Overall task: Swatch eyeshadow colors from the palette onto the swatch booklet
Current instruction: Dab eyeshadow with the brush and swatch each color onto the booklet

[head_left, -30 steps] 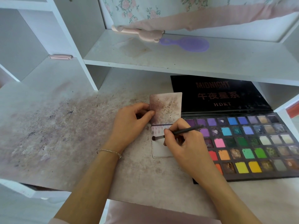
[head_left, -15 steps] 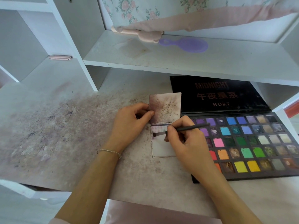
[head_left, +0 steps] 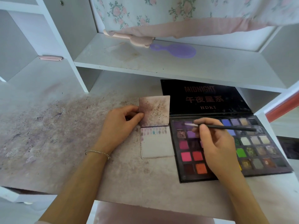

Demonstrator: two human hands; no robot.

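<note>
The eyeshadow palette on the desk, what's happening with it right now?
A person is swatching colours. Their right hand holds a thin brush with its tip over the purple pans at the top left of the open eyeshadow palette. Their left hand pinches the flipped-up cover of the swatch booklet, which lies just left of the palette. A row of small swatches already runs along the top of the open page; the rest is bare.

Black palette [head_left: 208, 101], purple hairbrush [head_left: 176, 50], floral cloth [head_left: 145, 12].
</note>
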